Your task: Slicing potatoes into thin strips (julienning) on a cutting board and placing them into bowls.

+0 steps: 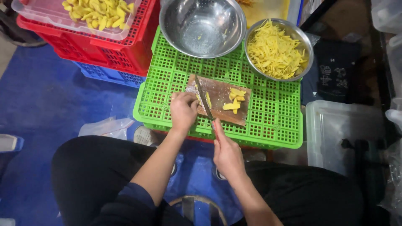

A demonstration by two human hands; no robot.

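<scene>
The right hand (227, 151) is closed round the handle of a knife (204, 99), whose blade lies across the left part of a wooden board (217, 100). The left hand (183, 109) rests on the near left corner of the board, fingers curled together and pressing down on a yellow piece (208, 99) just beside the blade; how much of that piece there is cannot be made out, since fingers and blade cover it. To the right of the blade on the board lie several yellow slices (234, 100), apart from both hands.

The board sits on a green crate (272, 113) turned bottom up. On the crate beyond the board stand two steel bowls: the left bowl (202, 26) holds only a few yellow scraps, and the right bowl (279, 49) is heaped with thin yellow strips (274, 52). Left of the board, past the green crate's edge, a red crate (109, 52) carries a clear tray (54, 14) of yellow chunks (98, 12), cut off by the top edge. A blue crate (106, 74) shows beneath the red one. Right of the board, beyond the green crate, stands a clear tub (335, 129); its contents are hard to make out
</scene>
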